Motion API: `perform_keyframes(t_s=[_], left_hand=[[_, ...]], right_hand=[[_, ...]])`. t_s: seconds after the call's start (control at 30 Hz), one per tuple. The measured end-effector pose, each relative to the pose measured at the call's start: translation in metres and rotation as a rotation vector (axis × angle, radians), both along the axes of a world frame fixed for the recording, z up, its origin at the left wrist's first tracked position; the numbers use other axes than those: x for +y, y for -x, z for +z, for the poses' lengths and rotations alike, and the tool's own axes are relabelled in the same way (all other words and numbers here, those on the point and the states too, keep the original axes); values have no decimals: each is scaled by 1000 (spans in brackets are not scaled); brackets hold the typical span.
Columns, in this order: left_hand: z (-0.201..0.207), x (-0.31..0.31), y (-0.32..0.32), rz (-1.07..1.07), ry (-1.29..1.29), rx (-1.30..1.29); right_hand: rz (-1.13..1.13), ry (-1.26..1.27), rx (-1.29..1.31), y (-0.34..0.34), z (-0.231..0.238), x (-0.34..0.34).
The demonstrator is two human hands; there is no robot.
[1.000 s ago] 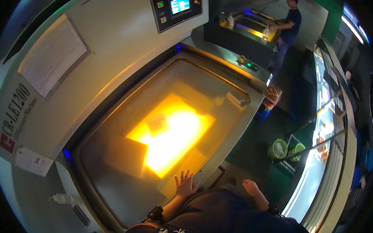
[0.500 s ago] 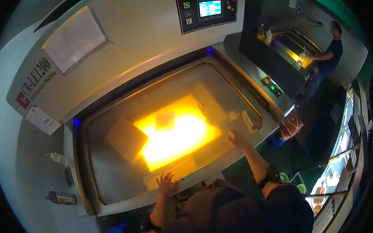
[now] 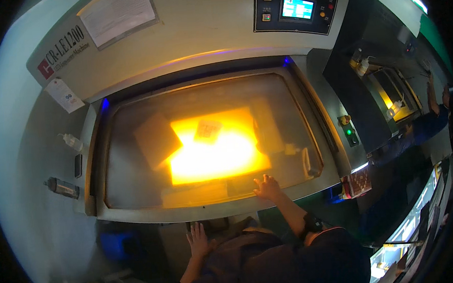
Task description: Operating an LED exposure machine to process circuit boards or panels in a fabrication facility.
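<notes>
A wide machine bed with a metal frame (image 3: 138, 214) lies before me, and a clear cover sheet (image 3: 131, 190) spans it. Beneath the sheet, a yellow-lit panel (image 3: 212, 160) glows in the middle. My right hand (image 3: 267, 188) is over the sheet near the front edge, right of centre, fingers apart and nothing held. Just short of the front rail is my left hand (image 3: 198, 240), fingers spread and empty. A brownish flat square (image 3: 157, 140) is left of the glow, and a small pale sheet (image 3: 207, 131) lies on it.
A control panel with a screen (image 3: 297, 8) is above the bed. At left are a squeeze bottle (image 3: 72, 142), a phone (image 3: 78, 165) and a dark canister (image 3: 63, 187). A button box (image 3: 348, 131) sits at right; beyond, another person (image 3: 433, 123) stands by a second bed.
The view has shifted. My right hand has moved left along the front of the bed. My left hand has drawn back from the front rail. The other person has raised an arm.
</notes>
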State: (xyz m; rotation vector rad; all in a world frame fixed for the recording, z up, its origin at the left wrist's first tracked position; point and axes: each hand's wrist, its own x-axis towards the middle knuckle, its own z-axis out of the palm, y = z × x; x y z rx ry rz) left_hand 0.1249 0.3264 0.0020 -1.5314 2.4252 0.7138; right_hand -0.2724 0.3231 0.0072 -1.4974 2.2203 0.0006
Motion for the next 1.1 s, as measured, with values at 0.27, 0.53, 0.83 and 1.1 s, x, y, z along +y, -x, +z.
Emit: perform_keyframes(t_s=[0.27, 0.53, 0.83, 1.1], left_hand=[[3, -6, 13, 2, -7, 14], [33, -75, 1, 115, 132, 351], [-7, -218, 8, 55, 119, -175], [-14, -212, -20, 41, 63, -76]], right_hand=[[71, 57, 108, -3, -16, 19], [-179, 233, -47, -41, 3, 109], [-104, 333, 16, -72, 7, 96], [-53, 118, -107, -75, -1, -12]])
